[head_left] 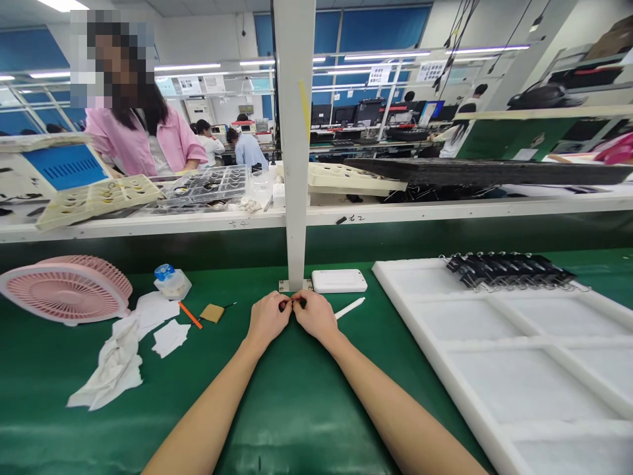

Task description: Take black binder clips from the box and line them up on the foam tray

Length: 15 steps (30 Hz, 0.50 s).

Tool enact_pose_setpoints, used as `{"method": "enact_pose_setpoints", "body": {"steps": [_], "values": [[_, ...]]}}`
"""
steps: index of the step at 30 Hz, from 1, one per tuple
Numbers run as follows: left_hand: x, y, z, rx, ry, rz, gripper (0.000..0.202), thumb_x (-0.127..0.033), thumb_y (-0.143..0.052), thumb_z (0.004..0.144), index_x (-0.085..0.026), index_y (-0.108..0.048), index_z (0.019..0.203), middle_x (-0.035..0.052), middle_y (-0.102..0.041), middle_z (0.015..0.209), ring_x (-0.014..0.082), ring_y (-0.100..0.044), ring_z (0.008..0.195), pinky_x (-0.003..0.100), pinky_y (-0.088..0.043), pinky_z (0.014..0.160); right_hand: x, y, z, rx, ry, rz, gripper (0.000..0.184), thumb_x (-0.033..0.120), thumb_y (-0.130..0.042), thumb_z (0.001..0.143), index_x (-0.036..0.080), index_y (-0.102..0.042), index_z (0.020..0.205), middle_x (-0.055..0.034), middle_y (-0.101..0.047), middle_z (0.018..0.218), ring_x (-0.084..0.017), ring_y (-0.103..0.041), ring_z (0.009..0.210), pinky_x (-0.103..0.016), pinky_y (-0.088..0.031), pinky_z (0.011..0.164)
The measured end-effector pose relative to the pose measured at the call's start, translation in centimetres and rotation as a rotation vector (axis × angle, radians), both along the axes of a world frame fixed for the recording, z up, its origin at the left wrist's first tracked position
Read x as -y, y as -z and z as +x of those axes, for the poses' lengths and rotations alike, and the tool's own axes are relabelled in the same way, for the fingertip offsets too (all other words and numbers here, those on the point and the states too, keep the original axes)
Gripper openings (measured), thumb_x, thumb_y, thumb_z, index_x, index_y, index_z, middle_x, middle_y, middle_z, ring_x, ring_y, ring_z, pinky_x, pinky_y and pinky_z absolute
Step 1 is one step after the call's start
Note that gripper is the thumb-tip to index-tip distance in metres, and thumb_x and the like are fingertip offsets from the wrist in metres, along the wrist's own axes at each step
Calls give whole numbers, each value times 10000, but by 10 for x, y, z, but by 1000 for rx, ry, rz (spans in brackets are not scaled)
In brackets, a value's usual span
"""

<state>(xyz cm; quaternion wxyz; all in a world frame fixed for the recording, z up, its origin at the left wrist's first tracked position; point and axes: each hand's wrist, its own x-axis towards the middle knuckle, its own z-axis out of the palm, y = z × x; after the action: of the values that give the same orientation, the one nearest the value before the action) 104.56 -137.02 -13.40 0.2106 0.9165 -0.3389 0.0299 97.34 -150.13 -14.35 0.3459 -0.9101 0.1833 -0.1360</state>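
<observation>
My left hand (270, 316) and my right hand (315, 313) meet over the green bench mat (297, 409), just in front of the white post (295, 198). Thumbs and forefingers of both are pinched together, tip to tip. Something small and dark seems to sit between them, but the fingers hide its kind. Right behind my right hand lies a white phone-like case (339, 281). A white pen-shaped stick (350, 308) rests beside that hand. To the left of my left hand are a tan square pad (212, 313) and an orange strip (190, 315).
A white foam tray (420, 336) with compartments fills the right side, a row of black binder clips (509, 270) at its far end. On the left are a pink fan (69, 290), a blue-capped bottle (172, 282) and crumpled tissue (111, 363). A person in pink (173, 142) stands beyond the shelf.
</observation>
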Motion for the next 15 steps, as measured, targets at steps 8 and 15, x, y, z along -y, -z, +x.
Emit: {"method": "enact_pose_setpoints", "body": {"steps": [8, 15], "values": [[0, -2, -1, -17, 1, -1, 230, -316, -533, 959, -263, -756, 965, 16, -720, 939, 175, -667, 841, 262, -427, 643, 0, 3, 1, 12, 5, 4, 203, 193, -578, 915, 270, -722, 1037, 6, -709, 1027, -205, -647, 896, -271, -428, 714], [0, -2, -1, -13, 20, -18, 225, -307, -539, 959, -269, -760, 972, 10, -724, 936, 173, -668, 843, 262, -428, 644, 0, 5, 1, 22, -11, 0, 213, 201, -559, 931, 272, -723, 1046, 3, -705, 1037, -201, -647, 905, -271, -439, 735]]}}
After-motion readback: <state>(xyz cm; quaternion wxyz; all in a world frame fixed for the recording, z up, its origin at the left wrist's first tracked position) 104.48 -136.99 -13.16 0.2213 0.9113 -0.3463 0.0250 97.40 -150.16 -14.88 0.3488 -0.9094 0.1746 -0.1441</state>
